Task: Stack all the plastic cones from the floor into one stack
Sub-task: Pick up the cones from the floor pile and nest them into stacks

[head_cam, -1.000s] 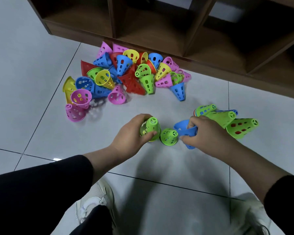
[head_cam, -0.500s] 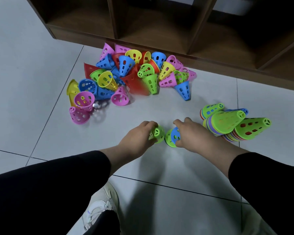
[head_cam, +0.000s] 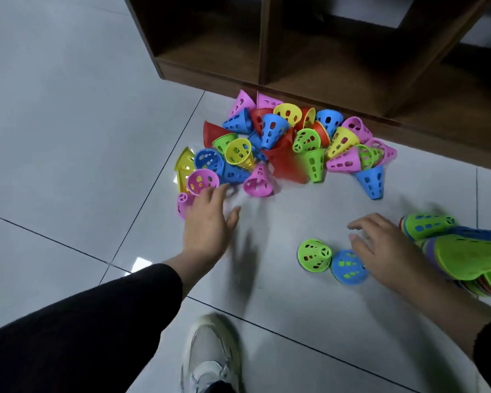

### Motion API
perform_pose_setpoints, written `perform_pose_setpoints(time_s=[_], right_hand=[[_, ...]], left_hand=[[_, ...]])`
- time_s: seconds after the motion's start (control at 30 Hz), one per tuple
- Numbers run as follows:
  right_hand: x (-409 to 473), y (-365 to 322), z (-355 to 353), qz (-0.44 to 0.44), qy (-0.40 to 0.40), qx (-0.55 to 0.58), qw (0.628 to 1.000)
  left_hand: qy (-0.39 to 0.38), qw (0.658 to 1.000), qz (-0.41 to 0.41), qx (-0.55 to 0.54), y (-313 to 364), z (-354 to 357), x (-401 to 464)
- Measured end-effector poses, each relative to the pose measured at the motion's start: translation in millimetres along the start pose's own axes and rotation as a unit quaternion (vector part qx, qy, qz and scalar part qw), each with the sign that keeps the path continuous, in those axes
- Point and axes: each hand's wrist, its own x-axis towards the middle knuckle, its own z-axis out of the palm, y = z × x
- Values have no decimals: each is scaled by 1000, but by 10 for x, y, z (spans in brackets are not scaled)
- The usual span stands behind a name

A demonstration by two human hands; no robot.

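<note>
left hand (head_cam: 207,225) open, fingers spread, mid-frame, reaching to loose pile of perforated plastic cones (head_cam: 281,146) | right hand (head_cam: 386,248) open, empty, beside green perforated plastic cone (head_cam: 314,254) | risk: hasty sweep scatters pile

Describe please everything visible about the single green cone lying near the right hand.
The green cone looks like glossy plastic, with rectangular holes in its wall and a small spoked ring at its narrow end. It lies tilted on the grey floor tile, touching a blue cone. The right hand is beside it, not holding it.

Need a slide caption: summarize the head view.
Left hand reaches toward scattered cones; right hand hovers beside stacked cones.
</note>
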Motion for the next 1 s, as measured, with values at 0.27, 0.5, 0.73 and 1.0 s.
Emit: perform_pose_setpoints(time_s=[0.27, 0.5, 0.73, 1.0], right_hand=[[1206, -937, 219, 64, -86, 93, 990], [1716, -1394, 640, 169, -110, 120, 972], [1874, -1417, 919, 280, -94, 218, 930], [1631, -1421, 609, 270, -103, 404, 868]], left_hand=[[-84, 976, -35, 197, -758, -186, 360], [-81, 985, -46, 143, -725, -107, 508], [-35, 999, -23, 10, -682, -137, 431], [-4, 940, -114, -322, -4, -315, 454]])
